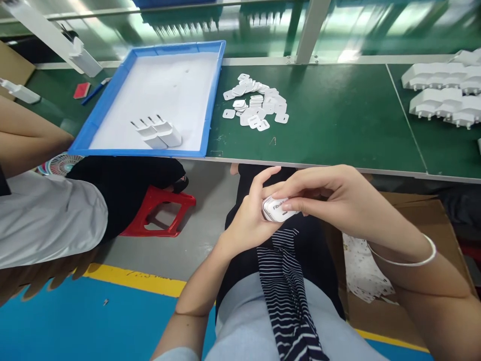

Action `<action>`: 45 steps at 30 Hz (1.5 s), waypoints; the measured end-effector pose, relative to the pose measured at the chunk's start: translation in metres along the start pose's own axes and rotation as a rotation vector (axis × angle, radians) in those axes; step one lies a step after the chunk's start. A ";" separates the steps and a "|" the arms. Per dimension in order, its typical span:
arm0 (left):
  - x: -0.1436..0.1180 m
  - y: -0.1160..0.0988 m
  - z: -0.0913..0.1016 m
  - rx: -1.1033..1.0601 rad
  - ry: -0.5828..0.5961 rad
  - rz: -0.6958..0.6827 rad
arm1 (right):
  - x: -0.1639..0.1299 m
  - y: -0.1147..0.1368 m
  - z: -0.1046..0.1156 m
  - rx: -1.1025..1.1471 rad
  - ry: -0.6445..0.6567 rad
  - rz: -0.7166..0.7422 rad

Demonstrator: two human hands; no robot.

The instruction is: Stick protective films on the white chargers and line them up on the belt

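Both hands over the lap, below the tabletop edge. Left hand point(250, 220) cups a small white charger point(277, 209) from below/left, thumb up along its side; grip clenched on it. Right hand point(330, 198) comes in from the right w/ fingers laid across the charger's top and front face, grip also grasping it. Printed face of the charger points toward the camera, text too small to read fully. Silver bangle point(409, 259) on the right wrist. Striped cloth point(287, 291) hangs down the lap just under the hands.

Right of the lap: cardboard box point(421, 220) w/ white sheets inside. Left: red stool point(160, 210) on the grey floor, yellow floor line point(143, 278) and blue floor nearer the camera. Another person's arm and pale sleeve point(45, 215) at far left.

Further out, green tabletop point(338, 115). Pile of small white labels point(257, 103) near its middle, well apart from the hands. Blue tray point(124, 80) to the left w/ white liner, two white chargers point(158, 133) lying side by side, touching, near its front edge. Far right: rows of white chargers point(447, 95) packed together. Red item point(81, 90) left of the tray.
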State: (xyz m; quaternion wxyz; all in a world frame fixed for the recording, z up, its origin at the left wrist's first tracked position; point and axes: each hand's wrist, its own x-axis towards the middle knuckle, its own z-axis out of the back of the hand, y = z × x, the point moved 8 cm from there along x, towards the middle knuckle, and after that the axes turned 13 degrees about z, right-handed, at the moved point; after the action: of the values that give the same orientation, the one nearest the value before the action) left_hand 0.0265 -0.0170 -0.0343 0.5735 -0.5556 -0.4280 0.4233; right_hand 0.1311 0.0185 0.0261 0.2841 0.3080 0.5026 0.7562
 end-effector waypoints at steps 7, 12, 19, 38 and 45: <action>-0.001 0.003 0.000 0.040 -0.010 0.019 | -0.001 0.000 0.000 -0.037 -0.025 0.017; 0.000 0.004 -0.001 0.051 -0.003 -0.001 | -0.002 0.003 -0.001 -0.117 -0.031 0.046; 0.000 0.006 0.000 0.134 -0.026 -0.007 | -0.003 0.010 -0.004 -0.324 0.024 0.063; -0.004 0.004 0.004 0.306 -0.105 -0.001 | -0.002 0.010 -0.003 -0.457 -0.003 0.097; -0.007 0.001 0.005 0.364 -0.138 -0.035 | -0.001 0.004 0.000 -0.417 -0.019 0.044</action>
State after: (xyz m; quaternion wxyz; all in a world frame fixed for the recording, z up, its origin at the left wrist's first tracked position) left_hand 0.0197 -0.0224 -0.0351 0.6408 -0.4050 -0.3924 0.5209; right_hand 0.1315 0.0160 0.0297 0.3297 0.2608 0.3256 0.8469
